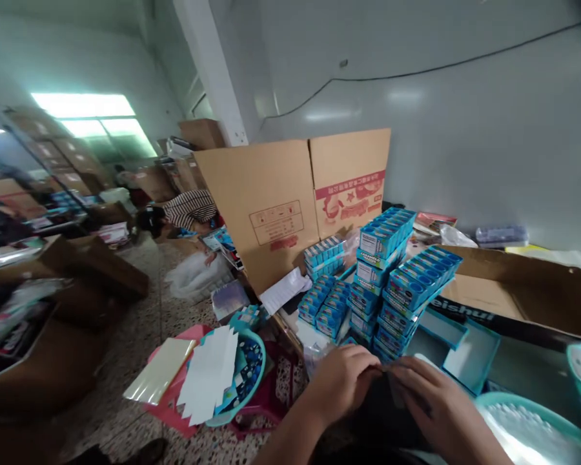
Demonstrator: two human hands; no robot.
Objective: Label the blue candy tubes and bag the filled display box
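My left hand point(341, 382) and my right hand point(428, 403) meet low in the frame, fingers pinched together on a small dark thing point(385, 387) that I cannot make out. Just beyond them stand stacks of small blue boxes point(392, 278) on the table. An open, empty blue box tray point(469, 355) lies right of the stacks, close to my right hand.
An upright cardboard carton point(290, 200) stands behind the stacks. A flattened carton point(523, 290) lies at right. A teal basket point(532, 433) sits at bottom right. Another teal basket point(244, 374) with white sheets sits on a red stool point(271, 400). A person in a striped top point(188, 210) bends over at left.
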